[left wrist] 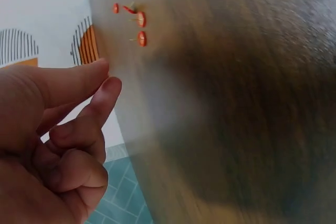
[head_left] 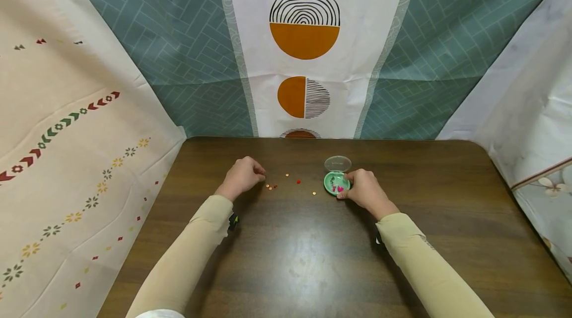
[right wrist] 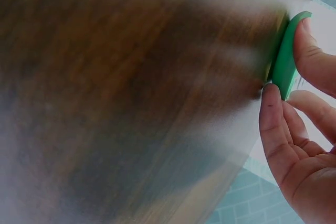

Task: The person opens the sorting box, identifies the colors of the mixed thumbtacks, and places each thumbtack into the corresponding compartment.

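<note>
My right hand holds a small round green case by its side, with the thumb on the rim and fingers at its lower edge. Its clear lid stands open at the back, and small pink pieces and dark green ones lie inside. My left hand hovers left of a few thumbtacks. Its thumb and index fingertips come together, the other fingers curled; nothing shows between them. The tacks have orange-red heads and thin pins in the left wrist view.
More tiny pieces lie between the hands: a red one, a gold one and another gold one farther back. The brown wooden table ends at a hanging patterned cloth behind.
</note>
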Tool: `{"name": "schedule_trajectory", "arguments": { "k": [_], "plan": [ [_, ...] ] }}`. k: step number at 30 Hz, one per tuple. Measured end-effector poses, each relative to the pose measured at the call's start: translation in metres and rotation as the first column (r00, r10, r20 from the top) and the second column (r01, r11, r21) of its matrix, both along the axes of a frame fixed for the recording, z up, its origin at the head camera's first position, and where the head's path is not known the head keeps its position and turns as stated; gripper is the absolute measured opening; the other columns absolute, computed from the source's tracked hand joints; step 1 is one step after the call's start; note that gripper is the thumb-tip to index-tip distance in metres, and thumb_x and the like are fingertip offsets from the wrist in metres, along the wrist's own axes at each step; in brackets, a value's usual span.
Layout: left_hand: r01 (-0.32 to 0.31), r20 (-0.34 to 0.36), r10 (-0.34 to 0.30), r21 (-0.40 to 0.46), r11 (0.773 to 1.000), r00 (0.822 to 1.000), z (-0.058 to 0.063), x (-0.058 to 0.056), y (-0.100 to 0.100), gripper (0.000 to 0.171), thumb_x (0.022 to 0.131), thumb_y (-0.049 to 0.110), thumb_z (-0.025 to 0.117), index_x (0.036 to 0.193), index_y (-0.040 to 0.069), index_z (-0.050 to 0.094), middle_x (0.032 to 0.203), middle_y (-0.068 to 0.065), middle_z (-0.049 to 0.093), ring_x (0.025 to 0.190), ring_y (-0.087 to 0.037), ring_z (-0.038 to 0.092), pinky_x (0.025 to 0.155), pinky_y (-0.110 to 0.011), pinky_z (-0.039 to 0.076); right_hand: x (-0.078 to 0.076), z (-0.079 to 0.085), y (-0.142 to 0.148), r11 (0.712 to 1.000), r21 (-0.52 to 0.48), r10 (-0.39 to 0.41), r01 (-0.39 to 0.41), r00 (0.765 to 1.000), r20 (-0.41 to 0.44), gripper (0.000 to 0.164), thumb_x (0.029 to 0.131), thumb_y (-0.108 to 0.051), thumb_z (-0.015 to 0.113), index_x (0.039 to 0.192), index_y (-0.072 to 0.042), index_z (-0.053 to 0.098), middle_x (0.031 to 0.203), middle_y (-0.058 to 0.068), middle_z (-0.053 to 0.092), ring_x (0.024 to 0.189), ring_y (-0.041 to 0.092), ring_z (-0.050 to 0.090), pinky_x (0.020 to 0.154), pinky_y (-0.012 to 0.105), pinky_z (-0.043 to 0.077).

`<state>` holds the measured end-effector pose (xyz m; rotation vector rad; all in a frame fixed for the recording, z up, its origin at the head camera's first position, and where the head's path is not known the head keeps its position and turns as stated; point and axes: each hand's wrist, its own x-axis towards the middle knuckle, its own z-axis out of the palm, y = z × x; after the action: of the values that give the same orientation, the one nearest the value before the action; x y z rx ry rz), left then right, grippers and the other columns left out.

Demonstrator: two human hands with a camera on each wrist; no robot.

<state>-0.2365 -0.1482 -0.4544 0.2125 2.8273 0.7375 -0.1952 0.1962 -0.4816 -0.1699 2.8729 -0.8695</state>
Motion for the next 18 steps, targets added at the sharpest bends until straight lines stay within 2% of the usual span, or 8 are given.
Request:
{"name": "schedule_trajectory", "arguments": {
  "k": [8,18],
  "plan": [
    [0.072,0.027,-0.070,-0.065,0.995,0.997,-0.008,0.002,0.005,0.019,0.077,0.019,0.075,0.096,0.021,0.075,0.094,0.005,0.072,0.093,-0.015,0.065,0.080,-0.041,0.051,0.001,-0.001,0.000,1.000,0.002,-0.003,0.003,1.000,0.003,0.064,0.066,-0.030,0.085,0.118,0.000,0.063,0.111,0.015,0.068,0.094,0.023,0.062,0.083,0.041,0.050],
    [0.096,-0.003,-0.097,-0.114,0.989,0.995,-0.013,0.004,0.009,0.017,0.075,0.020,0.077,0.092,0.022,0.075,0.089,0.009,0.071,0.086,-0.014,0.064,0.077,-0.041,0.051,-0.001,-0.002,0.000,1.000,0.005,-0.010,0.011,1.000,-0.010,0.063,0.065,-0.030,0.085,0.117,-0.001,0.064,0.114,0.015,0.067,0.099,0.026,0.063,0.086,0.043,0.049]
  ]
}}
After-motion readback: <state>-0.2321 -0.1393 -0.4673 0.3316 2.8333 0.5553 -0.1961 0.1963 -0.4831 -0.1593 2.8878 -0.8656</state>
